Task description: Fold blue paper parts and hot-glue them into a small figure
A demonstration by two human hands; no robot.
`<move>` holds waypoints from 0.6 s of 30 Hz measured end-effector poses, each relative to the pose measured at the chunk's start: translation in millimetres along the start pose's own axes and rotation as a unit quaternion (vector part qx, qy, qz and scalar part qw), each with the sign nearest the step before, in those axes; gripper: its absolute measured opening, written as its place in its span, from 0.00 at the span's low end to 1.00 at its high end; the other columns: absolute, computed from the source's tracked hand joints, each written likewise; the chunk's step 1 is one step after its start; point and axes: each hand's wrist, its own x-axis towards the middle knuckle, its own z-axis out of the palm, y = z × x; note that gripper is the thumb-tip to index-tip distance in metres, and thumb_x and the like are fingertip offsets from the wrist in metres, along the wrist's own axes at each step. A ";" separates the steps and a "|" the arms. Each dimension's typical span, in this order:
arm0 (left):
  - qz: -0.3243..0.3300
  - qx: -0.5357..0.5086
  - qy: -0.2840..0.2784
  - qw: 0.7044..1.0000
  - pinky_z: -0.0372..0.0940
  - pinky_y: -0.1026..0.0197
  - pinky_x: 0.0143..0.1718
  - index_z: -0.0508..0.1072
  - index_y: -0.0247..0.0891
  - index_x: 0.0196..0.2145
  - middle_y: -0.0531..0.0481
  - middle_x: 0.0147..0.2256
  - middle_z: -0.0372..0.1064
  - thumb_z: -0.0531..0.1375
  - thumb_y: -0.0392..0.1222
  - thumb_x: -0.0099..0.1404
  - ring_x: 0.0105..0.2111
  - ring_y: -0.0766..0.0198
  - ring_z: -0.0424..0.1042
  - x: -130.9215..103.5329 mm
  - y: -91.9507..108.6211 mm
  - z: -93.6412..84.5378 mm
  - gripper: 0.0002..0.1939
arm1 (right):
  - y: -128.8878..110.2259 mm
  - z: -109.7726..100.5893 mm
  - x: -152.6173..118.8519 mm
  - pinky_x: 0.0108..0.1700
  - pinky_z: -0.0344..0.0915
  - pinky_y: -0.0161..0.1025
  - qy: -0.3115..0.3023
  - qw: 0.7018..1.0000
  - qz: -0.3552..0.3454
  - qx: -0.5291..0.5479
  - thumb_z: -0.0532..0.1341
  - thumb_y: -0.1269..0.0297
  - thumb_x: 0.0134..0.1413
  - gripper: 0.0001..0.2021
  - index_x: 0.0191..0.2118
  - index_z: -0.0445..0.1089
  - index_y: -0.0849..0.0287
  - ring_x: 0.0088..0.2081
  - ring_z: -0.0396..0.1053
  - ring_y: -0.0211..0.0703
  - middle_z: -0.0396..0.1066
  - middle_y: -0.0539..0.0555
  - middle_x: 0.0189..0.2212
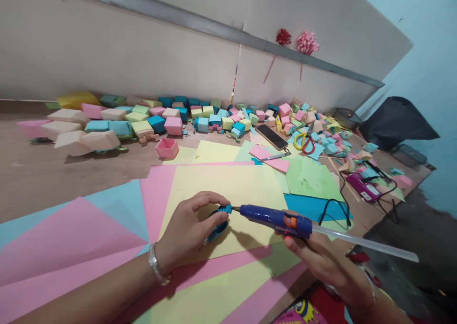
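My left hand [194, 224] pinches a small blue folded paper piece [218, 228] above a pale yellow sheet [250, 183]. A blue glue gun [266, 218] is held in my right hand [314, 252], its tip touching or very near the top edge of the blue piece. A clear glue stick [364, 242] juts out of the gun's back end. My left palm and fingers hide part of the blue piece. Pink, blue and yellow sheets lie spread beneath both hands.
Many small paper boxes [173, 125] line the back. An open pink box [167, 148], a phone [270, 137], scissors [304, 143] and a metal blade [274, 157] lie nearer. At right are a purple power strip [363, 187] with black cables and a black bag [394, 122].
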 end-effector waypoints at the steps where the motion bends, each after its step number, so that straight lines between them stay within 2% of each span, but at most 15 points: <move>1: -0.001 0.002 0.002 1.000 0.71 0.61 0.34 0.77 0.40 0.34 0.45 0.39 0.76 0.61 0.43 0.56 0.36 0.58 0.75 -0.3 0.1 0.0 0.08 | -0.6 0.8 -0.4 0.38 0.72 0.40 -0.002 1.000 -0.003 -0.004 0.53 0.54 0.61 0.13 0.40 0.71 0.53 0.36 0.71 0.46 0.73 0.54 0.36; 4: 0.014 0.026 -0.002 1.000 0.71 0.61 0.33 0.78 0.41 0.34 0.45 0.38 0.76 0.62 0.43 0.56 0.34 0.59 0.75 -0.8 0.0 -1.2 0.09 | 4.4 1.0 -1.2 0.37 0.71 0.39 0.002 1.000 -0.005 -0.022 0.54 0.56 0.61 0.10 0.36 0.69 0.54 0.34 0.70 0.44 0.72 0.53 0.34; 7: 0.064 0.068 -0.005 0.996 0.71 0.60 0.36 0.78 0.42 0.35 0.45 0.40 0.75 0.64 0.43 0.54 0.36 0.58 0.75 -0.1 -1.6 -3.2 0.10 | 22.8 -11.3 2.1 0.34 0.68 0.39 0.060 0.996 0.007 -0.062 0.54 0.58 0.61 0.09 0.38 0.67 0.56 0.31 0.68 0.43 0.70 0.53 0.32; 9: 0.081 0.096 0.003 0.992 0.72 0.60 0.38 0.77 0.43 0.34 0.45 0.39 0.76 0.64 0.45 0.54 0.36 0.58 0.76 1.2 -5.3 -4.3 0.09 | 43.6 -30.4 6.6 0.37 0.67 0.40 0.124 0.985 0.004 -0.124 0.55 0.58 0.60 0.10 0.41 0.66 0.57 0.34 0.68 0.46 0.70 0.55 0.35; 11: 0.101 0.117 0.026 0.988 0.72 0.61 0.39 0.77 0.45 0.34 0.47 0.38 0.76 0.62 0.47 0.56 0.36 0.58 0.75 3.3 -11.2 -4.8 0.08 | 69.9 -56.3 10.2 0.44 0.65 0.44 0.205 0.955 0.016 -0.215 0.56 0.60 0.58 0.11 0.44 0.65 0.58 0.41 0.68 0.50 0.69 0.58 0.39; 13: 0.119 0.126 0.013 0.985 0.71 0.62 0.38 0.76 0.46 0.35 0.48 0.41 0.75 0.63 0.48 0.55 0.38 0.58 0.75 5.8 -17.5 -4.8 0.10 | 98.5 -83.6 11.1 0.50 0.62 0.47 0.235 0.926 0.031 -0.294 0.55 0.66 0.55 0.13 0.47 0.64 0.59 0.47 0.65 0.53 0.67 0.61 0.43; 15: 0.143 0.133 0.014 0.981 0.71 0.65 0.34 0.76 0.46 0.34 0.48 0.39 0.75 0.65 0.50 0.53 0.34 0.60 0.75 8.2 -21.3 -4.7 0.11 | 125.4 -106.7 10.2 0.51 0.61 0.49 0.216 0.914 0.067 -0.337 0.55 0.71 0.50 0.18 0.48 0.65 0.60 0.50 0.63 0.54 0.65 0.62 0.45; 18: 0.168 0.136 0.018 0.976 0.67 0.66 0.25 0.77 0.47 0.30 0.49 0.36 0.75 0.66 0.51 0.52 0.24 0.65 0.71 10.1 -20.9 -4.7 0.09 | 155.5 -128.9 10.7 0.52 0.61 0.47 0.172 0.902 0.119 -0.377 0.57 0.73 0.47 0.20 0.49 0.66 0.64 0.50 0.63 0.53 0.64 0.62 0.44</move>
